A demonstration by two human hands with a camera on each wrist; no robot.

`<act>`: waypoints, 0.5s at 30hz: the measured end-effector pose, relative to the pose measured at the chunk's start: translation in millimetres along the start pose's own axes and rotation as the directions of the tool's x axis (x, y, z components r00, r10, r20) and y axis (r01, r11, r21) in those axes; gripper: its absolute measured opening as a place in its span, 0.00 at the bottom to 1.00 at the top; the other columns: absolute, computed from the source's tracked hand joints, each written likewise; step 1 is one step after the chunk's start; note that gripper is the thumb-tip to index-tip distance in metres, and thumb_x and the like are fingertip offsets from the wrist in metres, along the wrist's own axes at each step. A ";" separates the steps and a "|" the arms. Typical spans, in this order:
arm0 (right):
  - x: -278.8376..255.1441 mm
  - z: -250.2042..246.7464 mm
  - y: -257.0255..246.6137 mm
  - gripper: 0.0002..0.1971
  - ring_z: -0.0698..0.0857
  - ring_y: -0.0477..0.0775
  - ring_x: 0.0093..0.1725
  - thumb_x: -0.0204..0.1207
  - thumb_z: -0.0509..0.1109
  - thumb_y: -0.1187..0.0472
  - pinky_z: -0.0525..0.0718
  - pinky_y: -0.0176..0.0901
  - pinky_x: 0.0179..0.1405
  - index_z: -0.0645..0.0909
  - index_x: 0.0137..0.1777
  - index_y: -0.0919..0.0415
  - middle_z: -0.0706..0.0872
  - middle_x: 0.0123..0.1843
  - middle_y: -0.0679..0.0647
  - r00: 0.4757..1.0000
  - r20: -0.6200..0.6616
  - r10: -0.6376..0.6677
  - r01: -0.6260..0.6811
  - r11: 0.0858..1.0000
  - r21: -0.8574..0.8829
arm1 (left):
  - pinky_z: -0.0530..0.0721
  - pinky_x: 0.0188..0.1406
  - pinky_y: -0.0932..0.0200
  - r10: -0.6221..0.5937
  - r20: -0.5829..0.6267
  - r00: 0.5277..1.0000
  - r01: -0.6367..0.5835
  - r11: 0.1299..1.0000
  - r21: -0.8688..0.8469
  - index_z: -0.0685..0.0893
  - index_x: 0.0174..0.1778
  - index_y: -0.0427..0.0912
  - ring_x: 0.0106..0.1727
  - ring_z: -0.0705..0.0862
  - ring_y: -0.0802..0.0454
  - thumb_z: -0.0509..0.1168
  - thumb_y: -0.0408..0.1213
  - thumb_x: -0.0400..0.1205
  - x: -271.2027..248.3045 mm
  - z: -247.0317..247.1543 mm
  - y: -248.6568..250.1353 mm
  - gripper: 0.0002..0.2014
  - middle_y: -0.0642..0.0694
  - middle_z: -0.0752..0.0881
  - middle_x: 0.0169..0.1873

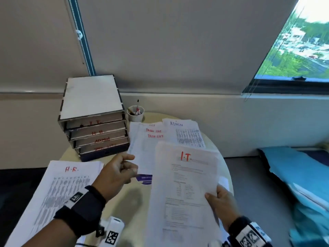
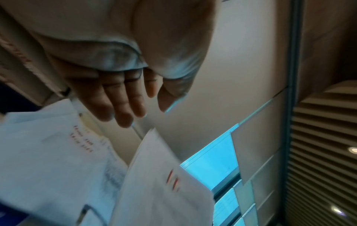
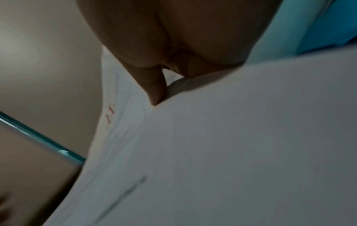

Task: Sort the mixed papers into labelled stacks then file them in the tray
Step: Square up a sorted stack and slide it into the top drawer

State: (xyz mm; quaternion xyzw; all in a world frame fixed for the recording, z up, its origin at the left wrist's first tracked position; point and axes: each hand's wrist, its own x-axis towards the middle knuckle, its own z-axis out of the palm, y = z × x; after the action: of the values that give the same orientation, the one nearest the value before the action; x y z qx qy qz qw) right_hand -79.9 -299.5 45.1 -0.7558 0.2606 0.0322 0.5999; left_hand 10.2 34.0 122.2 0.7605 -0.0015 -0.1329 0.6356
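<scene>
Bright daylight comes in through the window [image 1: 300, 45] at the right, and the head view bends at its edges. The left hand [image 1: 115, 172] throws a soft shadow on the table [image 1: 135, 202]. Both wrist views are dim and blurry.

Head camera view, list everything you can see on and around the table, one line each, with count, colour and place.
filing tray: one, dark, four red-labelled tiers, table's far left
I.T. stack: one, white, lifted at front right
H.R. stack: one, white, front left
task list stack: one, white, beside the tray
ADMIN stack: one, white, far right
cup: one, white, holds pens, behind the stacks
table: one, cream, round
left hand: holds nothing, above the table
right hand: grips the I.T. stack's lower right edge
</scene>
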 end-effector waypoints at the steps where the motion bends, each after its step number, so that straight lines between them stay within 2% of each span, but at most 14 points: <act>1: 9.6 -11.2 30.0 0.11 0.92 0.59 0.49 0.77 0.69 0.69 0.90 0.63 0.53 0.86 0.53 0.54 0.94 0.48 0.52 0.999 -0.004 0.044 -0.045 0.994 -0.104 | 0.82 0.42 0.53 -0.030 -0.009 1.000 0.030 0.999 0.021 0.79 0.59 0.46 0.50 0.88 0.37 0.69 0.27 0.81 2.2 0.0 -13.4 0.14 0.38 0.89 0.48; 3: 24.1 -28.5 76.5 0.10 0.92 0.55 0.48 0.73 0.70 0.67 0.90 0.62 0.53 0.85 0.50 0.54 0.93 0.46 0.50 0.995 -0.006 0.098 -0.096 0.964 -0.248 | 0.82 0.42 0.53 -0.079 -0.019 0.997 0.080 0.994 0.070 0.81 0.56 0.45 0.45 0.88 0.42 0.69 0.28 0.81 2.7 -1.0 -35.4 0.11 0.36 0.88 0.48; 6: 32.6 -38.8 96.5 0.07 0.88 0.59 0.47 0.74 0.68 0.73 0.88 0.50 0.49 0.83 0.47 0.62 0.91 0.49 0.60 0.984 -0.107 0.144 -0.172 0.929 -0.328 | 0.82 0.40 0.54 -0.139 -0.011 0.990 0.139 0.979 0.148 0.83 0.52 0.42 0.41 0.88 0.47 0.70 0.29 0.80 -0.1 3.0 -64.5 0.07 0.34 0.89 0.46; 8: 42.0 -46.1 99.0 0.06 0.86 0.60 0.48 0.77 0.67 0.73 0.84 0.45 0.49 0.81 0.50 0.65 0.89 0.52 0.63 0.969 -0.186 0.163 -0.224 0.898 -0.379 | 0.82 0.40 0.54 -0.174 -0.001 0.985 0.171 0.964 0.204 0.83 0.52 0.41 0.41 0.87 0.47 0.69 0.27 0.81 -3.9 4.7 -80.4 0.07 0.33 0.88 0.44; 10: 56.3 -53.0 99.5 0.09 0.85 0.60 0.48 0.78 0.68 0.70 0.84 0.45 0.49 0.80 0.56 0.62 0.88 0.54 0.62 0.963 -0.195 0.184 -0.251 0.876 -0.412 | 0.82 0.41 0.54 -0.205 0.029 0.978 0.191 0.946 0.261 0.84 0.52 0.42 0.41 0.87 0.44 0.69 0.28 0.81 -7.5 5.8 -94.0 0.07 0.35 0.88 0.43; 12: 68.6 -58.2 101.5 0.17 0.85 0.59 0.53 0.78 0.70 0.63 0.83 0.43 0.50 0.77 0.66 0.56 0.86 0.61 0.60 0.952 -0.227 0.204 -0.287 0.850 -0.442 | 0.82 0.42 0.55 -0.238 0.056 0.970 0.210 0.929 0.305 0.85 0.50 0.43 0.43 0.87 0.42 0.70 0.29 0.81 -11.0 4.8 -104.6 0.06 0.36 0.88 0.42; 13: 71.2 -61.1 99.4 0.23 0.83 0.60 0.60 0.77 0.72 0.57 0.82 0.44 0.57 0.74 0.72 0.53 0.83 0.68 0.60 0.942 -0.261 0.212 -0.321 0.797 -0.512 | 0.82 0.41 0.56 -0.253 0.060 0.966 0.221 0.921 0.321 0.85 0.50 0.44 0.43 0.88 0.42 0.70 0.29 0.81 -12.2 4.2 -108.4 0.06 0.37 0.88 0.41; 15: 80.6 -69.7 112.9 0.41 0.72 0.62 0.76 0.71 0.77 0.42 0.72 0.53 0.74 0.65 0.81 0.50 0.72 0.79 0.59 0.921 -0.317 0.227 -0.384 0.665 -0.640 | 0.81 0.39 0.58 -0.277 0.053 0.959 0.243 0.907 0.345 0.85 0.49 0.43 0.42 0.87 0.44 0.70 0.28 0.80 -12.7 3.5 -114.3 0.06 0.37 0.88 0.41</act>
State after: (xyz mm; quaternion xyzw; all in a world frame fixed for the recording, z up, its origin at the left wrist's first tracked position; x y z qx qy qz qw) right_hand -77.6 -408.7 -65.1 -0.8680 0.4149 0.1480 0.2291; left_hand -21.8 54.7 13.7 0.8431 0.0452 -0.2525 0.4726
